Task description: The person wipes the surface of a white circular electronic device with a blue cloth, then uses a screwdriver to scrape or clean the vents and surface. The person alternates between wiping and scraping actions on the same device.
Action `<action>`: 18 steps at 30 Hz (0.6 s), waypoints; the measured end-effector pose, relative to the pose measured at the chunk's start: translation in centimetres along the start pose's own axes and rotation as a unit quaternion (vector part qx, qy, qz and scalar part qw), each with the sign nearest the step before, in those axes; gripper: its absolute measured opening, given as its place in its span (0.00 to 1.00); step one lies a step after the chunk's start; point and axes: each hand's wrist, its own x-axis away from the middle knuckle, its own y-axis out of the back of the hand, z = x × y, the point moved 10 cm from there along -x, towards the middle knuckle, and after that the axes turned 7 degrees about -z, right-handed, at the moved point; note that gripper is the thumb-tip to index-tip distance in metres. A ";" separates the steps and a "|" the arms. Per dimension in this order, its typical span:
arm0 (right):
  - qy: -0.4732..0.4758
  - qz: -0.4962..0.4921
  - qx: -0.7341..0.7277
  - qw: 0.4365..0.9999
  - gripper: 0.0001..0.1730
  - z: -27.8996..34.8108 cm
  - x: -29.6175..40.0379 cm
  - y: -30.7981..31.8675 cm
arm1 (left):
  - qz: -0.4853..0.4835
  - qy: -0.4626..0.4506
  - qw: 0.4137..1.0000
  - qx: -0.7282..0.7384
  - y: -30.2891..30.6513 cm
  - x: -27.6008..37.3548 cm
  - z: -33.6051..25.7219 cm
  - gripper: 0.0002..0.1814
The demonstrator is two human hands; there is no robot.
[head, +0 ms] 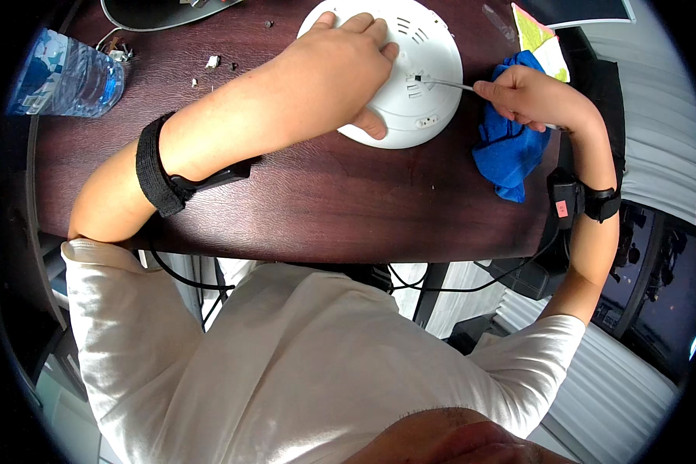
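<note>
A round white plastic cover [435,104] with slotted vents lies on the dark brown tabletop. My left hand [348,64] spreads over its left half and holds it, the thumb by the near rim and the fingers towards the far side. In my right hand [525,95] is a slim metal tool [449,84], gripped from the right. Its tip meets a small dark spot among the vents; whether that is an opening or a small part, I cannot tell. Under and beside my right hand lies a crumpled blue cloth [507,151].
At the left a clear plastic bottle [72,75] lies near some small wired parts [119,53]. Small white and dark bits [212,61] are scattered on the table [325,203]. A yellow-green and white pad [542,43] sits behind the cloth. Black cables [470,289] hang below the front edge.
</note>
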 end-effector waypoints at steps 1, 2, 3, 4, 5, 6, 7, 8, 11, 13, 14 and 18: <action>-0.006 0.001 0.002 1.000 0.33 0.0 0.0 0.0 | 0.002 0.002 1.000 -0.001 0.0 0.0 0.0 0.44; -0.012 0.002 0.004 1.000 0.33 0.0 0.1 0.0 | 0.001 0.001 1.000 -0.001 0.0 0.1 0.0 0.44; -0.017 0.005 0.005 1.000 0.33 -0.1 0.0 -0.1 | 0.000 0.001 1.000 -0.001 -0.1 0.1 0.0 0.44; -0.021 0.002 0.011 1.000 0.33 0.0 0.0 -0.1 | -0.001 0.001 1.000 -0.002 -0.2 0.1 0.1 0.44; -0.026 -0.001 0.017 1.000 0.34 0.1 -0.1 0.0 | 0.009 0.004 1.000 -0.003 -0.3 0.1 0.1 0.44; -0.031 -0.004 0.021 0.999 0.34 0.0 -0.1 0.0 | 0.019 0.005 1.000 -0.003 -0.3 0.0 0.1 0.44; -0.028 -0.001 0.019 0.999 0.34 0.0 -0.1 0.0 | 0.029 0.007 1.000 -0.004 -0.4 0.0 0.1 0.45; -0.026 0.002 0.017 1.000 0.34 0.0 -0.1 -0.1 | 0.027 0.007 1.000 -0.003 -0.3 -0.1 0.1 0.44; -0.019 0.008 0.012 1.000 0.34 -0.1 -0.2 -0.2 | -0.010 -0.003 1.000 -0.009 0.1 0.0 0.0 0.44; -0.012 0.012 0.018 1.000 0.35 -0.1 -0.3 -0.2 | -0.075 -0.031 0.996 -0.026 0.6 0.4 -0.4 0.44; -0.007 0.015 0.025 1.000 0.36 -0.2 -0.4 -0.2 | -0.074 -0.031 0.996 -0.024 0.6 0.5 -0.4 0.44; 0.008 -0.001 0.037 0.999 0.37 0.1 -0.6 0.2 | -0.071 -0.036 0.997 -0.022 0.5 0.5 -0.4 0.44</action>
